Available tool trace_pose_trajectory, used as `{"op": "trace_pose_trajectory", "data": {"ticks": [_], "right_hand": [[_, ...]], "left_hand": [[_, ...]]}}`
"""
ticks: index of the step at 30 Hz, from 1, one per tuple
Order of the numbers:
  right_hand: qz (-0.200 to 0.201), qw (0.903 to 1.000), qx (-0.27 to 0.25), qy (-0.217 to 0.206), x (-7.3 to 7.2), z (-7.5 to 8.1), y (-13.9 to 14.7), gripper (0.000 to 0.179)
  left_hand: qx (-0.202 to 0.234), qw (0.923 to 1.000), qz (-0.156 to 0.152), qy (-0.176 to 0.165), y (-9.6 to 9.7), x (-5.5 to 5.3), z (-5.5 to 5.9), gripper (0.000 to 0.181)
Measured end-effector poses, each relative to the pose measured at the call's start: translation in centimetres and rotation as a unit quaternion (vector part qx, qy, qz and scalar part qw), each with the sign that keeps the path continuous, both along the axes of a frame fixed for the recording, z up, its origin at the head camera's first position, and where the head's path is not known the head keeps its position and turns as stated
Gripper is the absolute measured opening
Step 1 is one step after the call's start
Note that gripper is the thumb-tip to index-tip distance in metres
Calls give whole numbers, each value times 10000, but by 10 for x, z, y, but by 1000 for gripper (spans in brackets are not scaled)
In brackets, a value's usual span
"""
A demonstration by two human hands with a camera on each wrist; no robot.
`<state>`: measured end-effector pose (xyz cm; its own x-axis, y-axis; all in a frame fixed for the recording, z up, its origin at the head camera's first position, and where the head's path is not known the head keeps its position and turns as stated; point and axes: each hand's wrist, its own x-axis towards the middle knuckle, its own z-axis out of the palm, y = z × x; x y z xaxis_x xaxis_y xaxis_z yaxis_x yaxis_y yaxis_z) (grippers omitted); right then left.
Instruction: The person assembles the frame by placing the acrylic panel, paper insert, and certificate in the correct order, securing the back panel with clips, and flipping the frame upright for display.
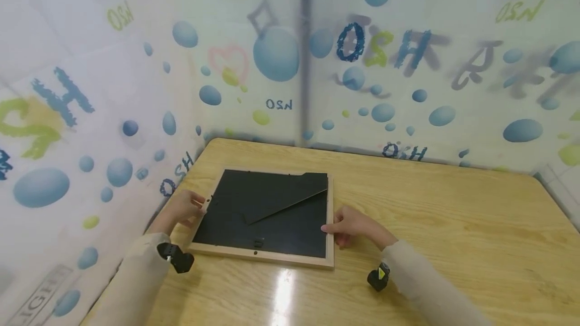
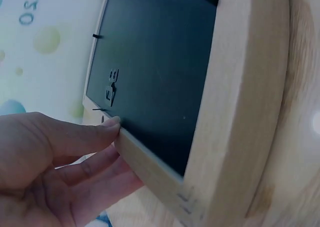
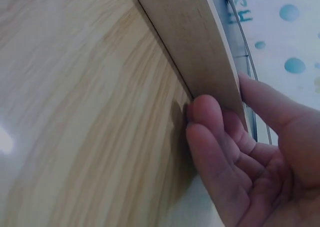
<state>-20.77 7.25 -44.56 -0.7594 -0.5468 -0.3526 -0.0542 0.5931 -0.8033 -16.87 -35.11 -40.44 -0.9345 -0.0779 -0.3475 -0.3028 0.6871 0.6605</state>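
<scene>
A picture frame [image 1: 294,259] of pale wood lies back side up on the table, its black backing board [image 1: 226,225] showing. Across that board runs a black easel stand [image 1: 296,190], with one edge slightly raised. My left hand [image 1: 183,208] grips the left rail, thumb on top near a small metal tab, as the left wrist view shows. On the opposite side, my right hand [image 1: 355,225] holds the right rail, its thumb over the top edge and the other fingers curled against the outer side. The frame's front face is hidden.
The wooden table [image 1: 435,225] extends to the right of the frame. Behind and to the left stand curtain-like walls [image 1: 254,114] printed with blue and green dots and letters. Dark camera straps sit on both wrists.
</scene>
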Motion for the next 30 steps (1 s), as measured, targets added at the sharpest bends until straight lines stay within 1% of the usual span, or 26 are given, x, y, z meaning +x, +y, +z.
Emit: {"op": "trace_pose_trajectory", "data": {"ticks": [6, 10, 13, 17, 18, 21, 24, 26, 30], "right_hand": [[-39, 9999, -114, -86, 2, 0, 24, 37], [-143, 9998, -53, -128, 5, 1, 40, 37], [-210, 9997, -58, -141, 6, -1, 55, 37], [-146, 9994, -247, -179, 8, -1, 77, 37], [-51, 9994, -307, -148, 9, -1, 83, 37], [-29, 9990, -387, -238, 11, 1, 98, 35], [-122, 9989, -349, -280, 13, 3, 111, 35], [-287, 9987, -273, -322, 14, 5, 118, 35], [-461, 9981, -199, -355, 17, 6, 133, 33]], "left_hand": [[90, 9998, -149, 57, 20, -1, -3, 37], [183, 9996, -236, -13, 34, -3, -6, 37], [204, 9994, -243, -106, 45, -4, -8, 36], [299, 9991, -286, -137, 62, -6, -11, 35], [344, 9989, -298, -126, 66, -7, -12, 36], [499, 9981, -346, -83, 77, -8, -15, 37], [643, 9973, -357, -69, 88, -9, -17, 37], [727, 9967, -369, -65, 96, -9, -18, 37], [803, 9959, -417, -72, 111, -9, -19, 35]]}}
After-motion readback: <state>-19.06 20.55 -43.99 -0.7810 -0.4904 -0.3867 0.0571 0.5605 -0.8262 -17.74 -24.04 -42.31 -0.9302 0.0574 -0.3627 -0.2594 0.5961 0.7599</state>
